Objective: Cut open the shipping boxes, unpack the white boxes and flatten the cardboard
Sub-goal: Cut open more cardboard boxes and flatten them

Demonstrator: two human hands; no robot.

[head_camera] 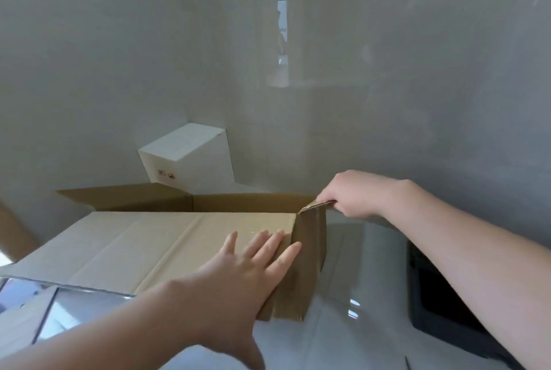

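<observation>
The brown cardboard box [167, 244] is pressed flat by the spread left hand [238, 271]. Its far right flap [313, 238] is pinched by the right hand [354, 193].

A pale tiled wall [119, 56] fills most of the view. Set into it, high and right of centre, is a narrow vertical window slit [281, 11], bright with daylight. Below the wall lies a glossy white floor [351, 295] that catches reflections. Right of the wall's foot, on that floor, sits a dark, black-topped object [441, 301], too blurred to identify. At the lower left, well below the wall, is a shiny reflective surface [59, 307] with a metallic edge.
</observation>
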